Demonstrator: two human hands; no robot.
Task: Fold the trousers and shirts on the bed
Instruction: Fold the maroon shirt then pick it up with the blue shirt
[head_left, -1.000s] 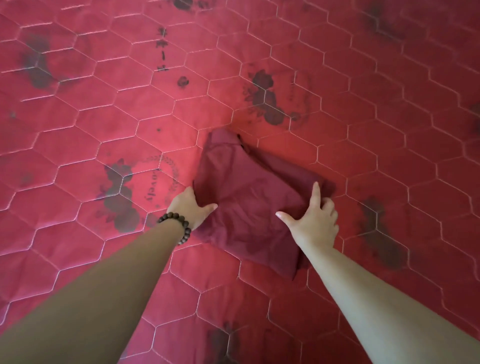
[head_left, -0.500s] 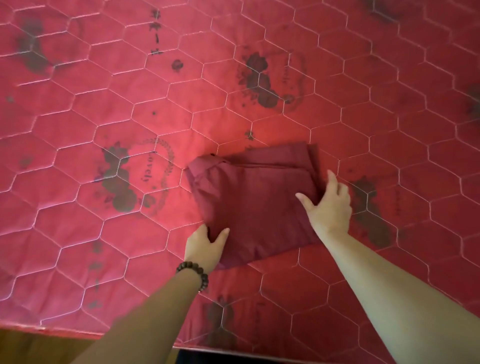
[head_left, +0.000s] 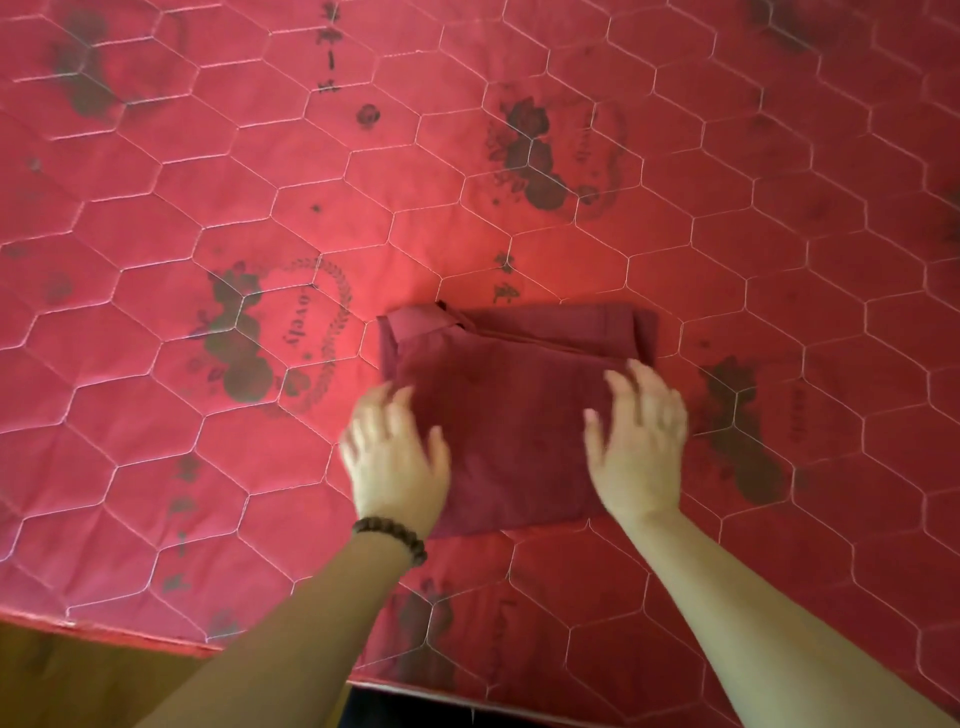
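A red quilted mattress (head_left: 519, 234) fills nearly the whole view, stitched in pale hexagons and printed with dark flower and wreath designs and some lettering too blurred to read for certain. Its near edge (head_left: 130, 636) runs along the bottom left, and below that edge lies a strip of brown floor (head_left: 78, 686), with a dark gap further right under the edge.

A folded dark red garment (head_left: 509, 415) lies flat on the mattress, in a rough rectangle, a little nearer the near edge than the middle of the view. Whether it is trousers or a shirt cannot be told from its shape. A thicker folded band with a small dark tab shows at its far left corner.

The left hand (head_left: 397, 462) lies over the garment's left side, and the right hand (head_left: 639, 452) over its right side. Both are blurred; the fingers look spread and fairly straight, gripping nothing. Whether the palms press the cloth or hover just above it cannot be told. A dark bead bracelet (head_left: 389, 538) circles the left wrist. Both forearms are cut off by the bottom of the frame.

Bare mattress surrounds the garment on every side, widest beyond its far edge.
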